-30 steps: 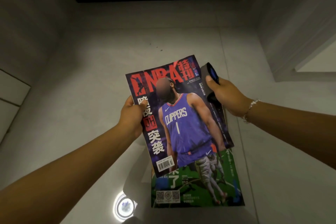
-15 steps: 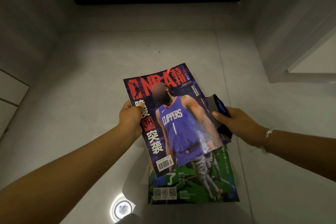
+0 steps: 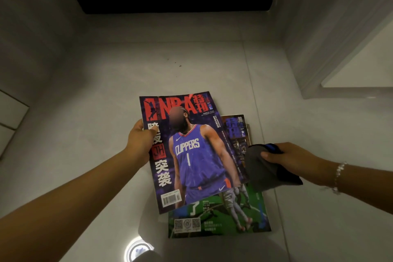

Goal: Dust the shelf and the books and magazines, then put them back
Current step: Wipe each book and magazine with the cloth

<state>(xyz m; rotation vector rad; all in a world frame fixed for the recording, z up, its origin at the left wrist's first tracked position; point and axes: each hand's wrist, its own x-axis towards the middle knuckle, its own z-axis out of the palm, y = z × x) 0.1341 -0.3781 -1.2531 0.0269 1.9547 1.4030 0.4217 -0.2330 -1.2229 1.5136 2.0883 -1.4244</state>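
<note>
Down on the grey floor (image 3: 106,112) lies a small pile of magazines (image 3: 223,219), the top one green. They seem to wait there, out of the way, so each can be dusted in turn. No shelf can be seen for sure from here.

Over the pile is the purple basketball magazine (image 3: 191,155). It is held up and tipped, its cover facing up, most likely so the cloth can reach it. The left hand (image 3: 141,141) pinches its left edge, thumb on the cover and fingers hidden below.

Just beside its right edge is the grey cloth (image 3: 261,168). The right hand (image 3: 291,158) has its fingers curled round it, bunching it up so it does not flop. The cloth looks off the cover, so this wipe may be over. A bead bracelet (image 3: 339,176) sits on that wrist.
</note>
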